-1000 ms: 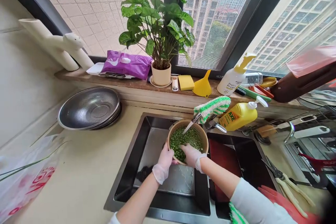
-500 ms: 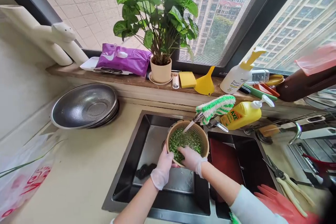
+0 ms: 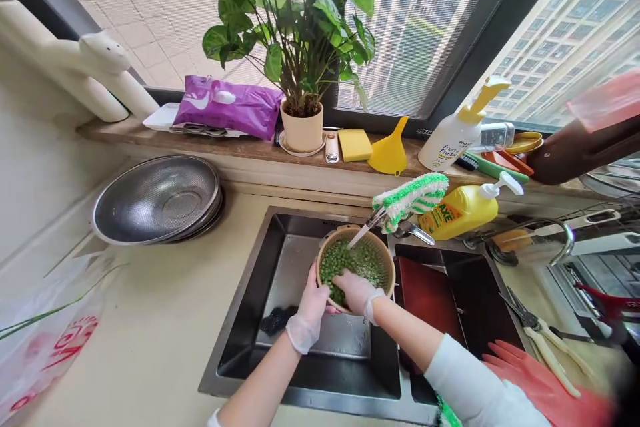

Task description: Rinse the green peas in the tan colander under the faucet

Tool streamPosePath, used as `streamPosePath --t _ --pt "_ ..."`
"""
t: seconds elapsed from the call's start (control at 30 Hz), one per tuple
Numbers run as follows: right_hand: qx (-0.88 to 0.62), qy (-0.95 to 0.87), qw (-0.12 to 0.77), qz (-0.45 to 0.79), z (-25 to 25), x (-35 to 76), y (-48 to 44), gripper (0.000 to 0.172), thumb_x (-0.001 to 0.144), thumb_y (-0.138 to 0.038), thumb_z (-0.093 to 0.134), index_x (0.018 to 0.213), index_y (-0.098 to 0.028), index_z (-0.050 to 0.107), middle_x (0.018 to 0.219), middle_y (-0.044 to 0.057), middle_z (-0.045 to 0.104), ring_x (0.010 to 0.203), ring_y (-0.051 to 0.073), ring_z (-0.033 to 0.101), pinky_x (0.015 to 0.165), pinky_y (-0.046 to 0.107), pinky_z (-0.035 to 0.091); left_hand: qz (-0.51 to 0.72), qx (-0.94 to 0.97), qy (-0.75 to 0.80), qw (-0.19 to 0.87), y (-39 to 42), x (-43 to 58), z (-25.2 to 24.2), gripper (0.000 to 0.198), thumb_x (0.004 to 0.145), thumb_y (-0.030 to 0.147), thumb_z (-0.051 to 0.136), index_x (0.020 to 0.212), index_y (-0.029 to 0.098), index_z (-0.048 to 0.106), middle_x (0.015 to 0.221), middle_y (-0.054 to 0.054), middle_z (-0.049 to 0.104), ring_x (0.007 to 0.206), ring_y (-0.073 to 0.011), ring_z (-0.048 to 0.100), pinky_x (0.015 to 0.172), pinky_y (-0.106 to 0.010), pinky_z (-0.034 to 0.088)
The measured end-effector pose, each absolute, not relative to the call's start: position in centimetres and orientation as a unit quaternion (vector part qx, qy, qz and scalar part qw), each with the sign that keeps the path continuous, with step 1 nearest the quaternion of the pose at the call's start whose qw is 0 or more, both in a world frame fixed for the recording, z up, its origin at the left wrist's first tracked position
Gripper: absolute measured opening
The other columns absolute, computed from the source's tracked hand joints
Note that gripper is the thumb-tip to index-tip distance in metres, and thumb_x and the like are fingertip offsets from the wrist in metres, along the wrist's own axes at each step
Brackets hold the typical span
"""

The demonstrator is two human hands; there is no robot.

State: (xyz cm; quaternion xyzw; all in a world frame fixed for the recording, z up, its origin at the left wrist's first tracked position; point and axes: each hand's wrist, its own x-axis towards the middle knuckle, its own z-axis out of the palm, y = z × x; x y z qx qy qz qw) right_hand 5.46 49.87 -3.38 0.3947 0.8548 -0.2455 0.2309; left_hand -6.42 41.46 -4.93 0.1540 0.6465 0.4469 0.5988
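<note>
A beige round colander [image 3: 389, 260] with ribbed sides is held over the left sink basin, tilted toward me. Inside lie many green peas [image 3: 336, 257] in water, and a stream from the faucet [image 3: 373, 219] runs onto them. My left hand [image 3: 314, 307], in a clear thin glove, grips the colander's near left rim, thumb on the inside. My right hand [image 3: 356, 292], gloved likewise, reaches over the near rim into the peas. Its fingers bend downward and their tips are hidden among the peas, so their closure does not show.
Dark mesh [image 3: 277, 320] lies in the left sink basin [image 3: 300, 260]; a dark red board [image 3: 430, 300] leans in the right one. Stacked metal strainers [image 3: 160, 200] stand left. A yellow soap bottle [image 3: 463, 210], scissors [image 3: 537, 330] and a pink rubber glove [image 3: 530, 373] are at right.
My right hand has shifted slightly left in the peas, toward my left hand. My left hand keeps its grip on the colander. The view has moved a little.
</note>
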Motion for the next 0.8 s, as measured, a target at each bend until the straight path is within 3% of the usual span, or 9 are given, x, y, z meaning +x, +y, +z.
streamPosePath --t 0.1,0.23,0.27,0.37,0.43,0.57,0.63,0.7,0.8 --pt "0.426 0.858 0.182 -0.223 -3.3 4.0 50.8 0.031 0.090 -0.026 0.051 0.118 -0.023 0.063 0.133 0.015 0.054 0.114 0.030 0.056 0.091 0.041 0.046 0.436 0.180 0.653 0.592 41.1 -6.5 -5.3 0.078 0.083 0.022 0.053 0.151 0.032 0.017 0.134 -0.015 0.055 0.046 -0.0075 0.060 0.037 -0.019 0.047" --pt "0.442 0.859 0.141 -0.217 -3.7 3.7 51.6 0.077 0.077 -0.048 0.067 0.145 -0.026 0.039 0.155 0.019 0.026 0.137 0.046 0.029 0.097 0.058 0.040 0.442 0.199 0.651 0.585 41.2 -6.9 -5.4 0.080 0.083 0.026 0.055 0.152 0.033 0.015 0.136 -0.016 0.053 0.045 -0.0072 0.060 0.037 -0.020 0.048" --pt "0.409 0.871 0.143 -0.230 -3.9 4.0 51.5 0.079 0.076 -0.048 0.067 0.147 -0.028 0.038 0.157 0.017 0.025 0.138 0.047 0.026 0.098 0.059 0.040 0.442 0.194 0.651 0.586 41.2 -7.0 -5.4 0.081 0.082 0.024 0.054 0.152 0.033 0.015 0.136 -0.016 0.053 0.046 -0.0071 0.060 0.038 -0.020 0.048" --pt "0.279 0.908 0.193 -0.248 -4.1 5.6 50.9 0.061 0.079 -0.034 0.066 0.138 -0.035 0.050 0.156 0.009 0.031 0.140 0.041 0.028 0.102 0.058 0.038 0.450 0.182 0.648 0.587 41.3 -7.4 -5.3 0.081 0.079 0.017 0.051 0.151 0.033 0.018 0.138 -0.015 0.051 0.048 -0.0070 0.061 0.038 -0.019 0.048" --pt "0.295 0.898 0.247 -0.214 -4.0 6.6 50.8 0.055 0.076 -0.022 0.068 0.129 -0.035 0.060 0.154 0.007 0.035 0.139 0.039 0.031 0.101 0.056 0.040 0.451 0.183 0.646 0.588 41.1 -7.6 -5.3 0.081 0.077 0.014 0.050 0.150 0.033 0.020 0.140 -0.013 0.049 0.049 -0.0066 0.061 0.039 -0.019 0.049" --pt "0.434 0.842 0.281 -0.154 -3.9 6.6 50.6 0.042 0.084 -0.004 0.048 0.118 -0.017 0.067 0.135 0.024 0.051 0.119 0.037 0.054 0.086 0.047 0.051 0.455 0.173 0.644 0.590 41.0 -7.7 -6.0 0.082 0.076 0.015 0.051 0.150 0.034 0.020 0.141 -0.013 0.048 0.050 -0.0058 0.060 0.038 -0.019 0.048" --pt "0.433 0.838 0.280 -0.177 -4.3 5.4 50.3 0.041 0.083 -0.002 0.045 0.114 -0.014 0.069 0.121 0.024 0.060 0.102 0.031 0.064 0.079 0.042 0.054 0.460 0.169 0.639 0.593 41.1 -7.6 -6.7 0.082 0.077 0.016 0.052 0.151 0.033 0.019 0.137 -0.013 0.051 0.050 -0.0063 0.060 0.037 -0.018 0.046" --pt "0.424 0.842 0.266 -0.201 -4.9 4.2 50.2 0.042 0.080 -0.002 0.051 0.116 -0.019 0.067 0.124 0.019 0.060 0.105 0.029 0.064 0.082 0.040 0.053 0.455 0.166 0.638 0.598 41.1 -7.6 -7.7 0.083 0.079 0.019 0.053 0.152 0.033 0.016 0.131 -0.013 0.056 0.048 -0.0060 0.059 0.038 -0.017 0.044" --pt "0.456 0.835 0.228 -0.208 -6.5 3.3 50.8 0.053 0.079 -0.007 0.057 0.128 -0.026 0.059 0.149 0.014 0.042 0.132 0.033 0.044 0.097 0.046 0.046 0.450 0.161 0.646 0.595 41.0 -7.8 -9.5 0.082 0.081 0.021 0.054 0.152 0.032 0.014 0.133 -0.015 0.055 0.047 -0.0048 0.057 0.038 -0.017 0.044"
